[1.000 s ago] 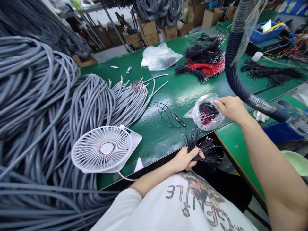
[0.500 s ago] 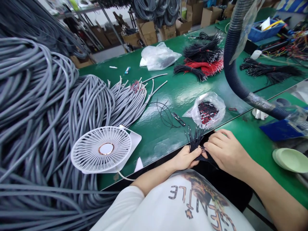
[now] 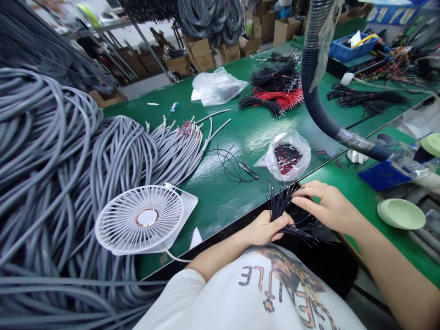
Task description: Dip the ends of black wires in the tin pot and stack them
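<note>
My left hand (image 3: 266,228) is closed around a bundle of thin black wires (image 3: 279,201), near the table's front edge. The wires stick up above the fist, and their other ends fan out to the right below it. Just right of the bundle is my right hand (image 3: 328,206), its fingers stretched out and the thumb apart, with nothing visible in it. Whether its fingertips touch the wires I cannot tell. Beyond the bundle lie a clear plastic bag (image 3: 304,160) of small red and black pieces, a pair of thread snips (image 3: 249,170) and a few loose black wires (image 3: 228,167).
A white fan (image 3: 140,220) lies beside large heaps of grey cable (image 3: 120,146) on the left. Black and red wire bundles (image 3: 275,82) rest farther back. A ribbed hose (image 3: 314,101) arches down at right, near a blue scoop-like piece (image 3: 383,175) and green bowls (image 3: 402,214).
My right hand has drawn away from the left and its fingers have straightened. The lower wire ends now spread out to the right. The view has shifted slightly.
</note>
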A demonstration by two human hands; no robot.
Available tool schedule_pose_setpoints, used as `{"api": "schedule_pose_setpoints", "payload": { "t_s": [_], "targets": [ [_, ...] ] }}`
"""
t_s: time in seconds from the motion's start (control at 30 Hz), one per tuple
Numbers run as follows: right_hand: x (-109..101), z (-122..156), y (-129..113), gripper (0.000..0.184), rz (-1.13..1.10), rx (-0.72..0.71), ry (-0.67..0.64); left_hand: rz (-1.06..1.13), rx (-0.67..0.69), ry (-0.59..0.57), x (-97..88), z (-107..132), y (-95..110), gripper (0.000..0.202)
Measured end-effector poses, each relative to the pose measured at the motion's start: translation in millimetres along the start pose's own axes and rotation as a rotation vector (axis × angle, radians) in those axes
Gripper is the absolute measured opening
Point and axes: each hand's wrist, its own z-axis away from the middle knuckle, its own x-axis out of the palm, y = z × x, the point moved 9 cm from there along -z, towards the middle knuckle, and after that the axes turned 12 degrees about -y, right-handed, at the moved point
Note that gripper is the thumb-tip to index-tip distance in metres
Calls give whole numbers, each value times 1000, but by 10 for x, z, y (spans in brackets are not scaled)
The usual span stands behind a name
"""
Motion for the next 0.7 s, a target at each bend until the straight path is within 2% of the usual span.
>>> {"api": "schedule_pose_setpoints", "payload": {
  "t_s": [0.13, 0.2, 0.27, 0.37, 0.47, 0.57, 0.63, 0.7],
  "targets": [
    [142, -88, 136, 25, -311, 153, -111, 20, 6, 7, -20, 28, -14, 63],
    [147, -106, 179, 25, -422, 215, -115, 47, -3, 26, -76, 54, -77, 61],
    [32, -172, 207, 21, -508, 245, -44, 71, -1, 44, -144, 80, -150, 60],
    [-303, -434, 150, 15, -663, 211, 137, 107, 34, 74, -253, 121, -247, 63],
    [-648, -887, -131, 14, -799, 94, 248, 154, 62, 128, -363, 173, -347, 63],
    [-944, -1362, -588, 13, -770, -84, 326, 173, 63, 172, -434, 237, -425, 62],
    [-1036, -1618, -855, 10, -688, -204, 376, 184, 50, 193, -457, 282, -458, 62],
    [-982, -1825, -1010, 11, -557, -305, 401, 209, 20, 204, -465, 322, -486, 64]
  ]
}}
